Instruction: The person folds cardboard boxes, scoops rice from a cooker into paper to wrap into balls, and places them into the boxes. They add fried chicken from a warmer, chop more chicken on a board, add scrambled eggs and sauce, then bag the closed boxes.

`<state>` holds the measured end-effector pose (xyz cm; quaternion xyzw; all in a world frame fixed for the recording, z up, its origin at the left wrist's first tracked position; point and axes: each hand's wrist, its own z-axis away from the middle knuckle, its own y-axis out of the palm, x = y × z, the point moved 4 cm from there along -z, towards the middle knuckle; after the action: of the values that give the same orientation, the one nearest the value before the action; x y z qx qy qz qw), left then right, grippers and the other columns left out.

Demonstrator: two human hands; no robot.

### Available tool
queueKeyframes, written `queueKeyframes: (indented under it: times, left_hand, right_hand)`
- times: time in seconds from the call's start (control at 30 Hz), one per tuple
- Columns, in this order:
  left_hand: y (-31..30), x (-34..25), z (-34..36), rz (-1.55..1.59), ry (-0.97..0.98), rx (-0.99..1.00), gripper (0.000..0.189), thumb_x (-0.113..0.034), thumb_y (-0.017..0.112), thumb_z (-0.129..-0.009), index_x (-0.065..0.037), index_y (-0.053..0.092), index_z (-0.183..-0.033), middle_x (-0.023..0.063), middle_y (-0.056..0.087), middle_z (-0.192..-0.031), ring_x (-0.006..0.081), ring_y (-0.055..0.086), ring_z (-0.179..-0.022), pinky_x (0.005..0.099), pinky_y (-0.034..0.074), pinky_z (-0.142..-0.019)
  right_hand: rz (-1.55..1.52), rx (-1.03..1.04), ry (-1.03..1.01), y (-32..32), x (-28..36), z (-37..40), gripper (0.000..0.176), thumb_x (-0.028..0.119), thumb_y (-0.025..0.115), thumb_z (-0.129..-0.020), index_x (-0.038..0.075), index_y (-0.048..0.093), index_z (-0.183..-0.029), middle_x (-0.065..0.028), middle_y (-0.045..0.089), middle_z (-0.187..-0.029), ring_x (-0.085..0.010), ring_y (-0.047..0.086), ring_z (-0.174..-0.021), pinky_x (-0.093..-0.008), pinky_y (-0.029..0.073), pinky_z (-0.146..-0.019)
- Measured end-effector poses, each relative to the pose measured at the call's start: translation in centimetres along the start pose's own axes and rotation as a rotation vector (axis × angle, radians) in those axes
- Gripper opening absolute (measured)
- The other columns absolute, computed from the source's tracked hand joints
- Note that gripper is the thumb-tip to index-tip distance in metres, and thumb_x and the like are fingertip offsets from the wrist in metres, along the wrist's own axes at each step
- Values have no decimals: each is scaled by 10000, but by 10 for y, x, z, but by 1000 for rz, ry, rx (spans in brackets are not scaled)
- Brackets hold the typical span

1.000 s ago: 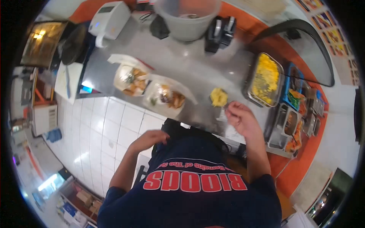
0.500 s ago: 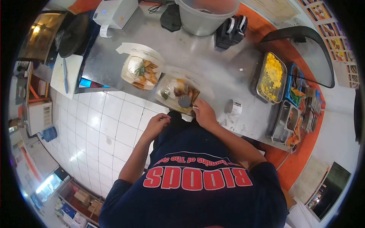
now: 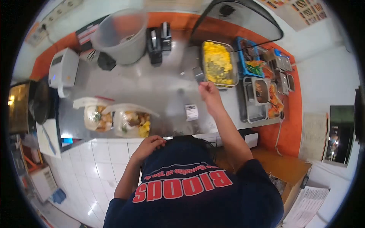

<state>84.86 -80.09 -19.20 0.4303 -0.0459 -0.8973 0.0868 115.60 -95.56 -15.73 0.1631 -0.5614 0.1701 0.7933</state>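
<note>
My right hand [image 3: 208,91] is closed on the handle of a small dark scoop [image 3: 198,73], held just left of the metal tray [image 3: 218,86] of yellow scrambled egg [image 3: 218,60]. The egg is thinner in the middle, with the tray bottom showing through. Near the counter's front edge, my left hand [image 3: 149,146] hangs with loosely bent fingers and nothing visible in them. Two open takeaway boxes stand side by side to the left. The nearer box [image 3: 123,131] has browned pieces and yellow egg; the other box [image 3: 90,121] has white and browned food.
A printed label [image 3: 191,112] lies on the metal counter [image 3: 167,102]. Metal containers [image 3: 255,114] and a blue basket [image 3: 249,57] stand at the right. Along the back are a large bucket [image 3: 121,41], black dispensers [image 3: 154,45] and a white printer [image 3: 64,68].
My right hand has carried the scoop from the nearer box to the egg tray. Yellow egg now shows in that box's right corner. The view has turned right; my left hand stays low.
</note>
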Motion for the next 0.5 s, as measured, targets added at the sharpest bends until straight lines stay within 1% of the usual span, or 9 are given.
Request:
queueKeyframes:
  times: [0.07, 0.13, 0.17, 0.2, 0.27, 0.3, 0.33, 0.4, 0.5]
  left_hand:
    - [24, -22, -25, -17, 30, 50, 276, -260, 612, -986, -44, 726, -1115, 34, 723, -962, 99, 611, -888, 257, 481, -773]
    - [59, -59, -55, -74, 16, 134, 271, -256, 608, -992, -53, 727, -1127, 30, 720, -968, 99, 612, -872, 253, 490, -749]
    - [72, -65, -78, -94, 49, 156, 318, -253, 608, -989, -51, 678, -1226, 35, 706, -969, 107, 611, -830, 249, 493, -718]
    - [85, -73, -103, -105, 56, 145, 318, -253, 608, -989, -51, 678, -1226, 35, 706, -969, 107, 611, -830, 249, 493, -718]
    - [109, -96, -150, 48, 164, 28, 427, -255, 610, -984, -47, 584, -1356, 51, 696, -974, 116, 604, -794, 256, 496, -704]
    - [116, -115, -172, -13, 189, -19, 482, -257, 605, -985, -43, 521, -1408, 68, 692, -980, 127, 609, -771, 267, 504, -676]
    - [122, -136, -195, -75, 213, -64, 541, -259, 601, -987, -38, 458, -1460, 85, 688, -985, 138, 614, -747, 279, 511, -648]
    - [131, -151, -251, -62, 274, -328, 530, -186, 617, -944, 31, 482, -1408, 152, 710, -879, 202, 669, -617, 343, 518, -519]
    - [146, -180, -291, -57, 174, -501, 471, -156, 599, -945, 56, 482, -1350, 178, 700, -833, 244, 679, -583, 394, 530, -469]
  right_hand:
    - [262, -275, -162, -72, -23, -68, 142, 145, 664, -980, 50, 610, -1071, 12, 610, -931, -102, 543, -770, -275, 462, -691]
    - [409, -349, -268, -123, -46, -135, 130, 131, 655, -972, 33, 618, -1047, -36, 635, -927, -157, 588, -796, -308, 485, -720]
    - [563, -417, -364, -137, -43, -157, 121, 118, 646, -964, 15, 625, -1023, -84, 660, -923, -212, 634, -822, -342, 508, -749]
    - [550, -415, -376, -139, -33, -172, 121, 118, 646, -964, 15, 625, -1023, -84, 660, -923, -212, 634, -822, -342, 508, -749]
    - [770, -395, -464, -126, -10, -194, 99, 75, 633, -931, 13, 633, -1008, -198, 660, -912, -336, 663, -848, -391, 516, -758]
    - [766, -353, -534, -122, -9, -207, 121, 72, 629, -908, 24, 647, -1017, -280, 641, -946, -449, 646, -890, -450, 522, -771]
    - [749, -353, -538, -119, -11, -217, 121, 72, 629, -908, 24, 647, -1017, -280, 641, -946, -449, 646, -890, -450, 522, -771]
    - [894, -384, -522, -108, -20, -228, 130, 100, 627, -911, 23, 659, -1011, -271, 653, -955, -460, 650, -888, -483, 528, -777]
    - [969, -328, -433, -101, -22, -227, 144, 114, 627, -903, 18, 669, -1001, -262, 651, -929, -469, 652, -869, -507, 530, -774]
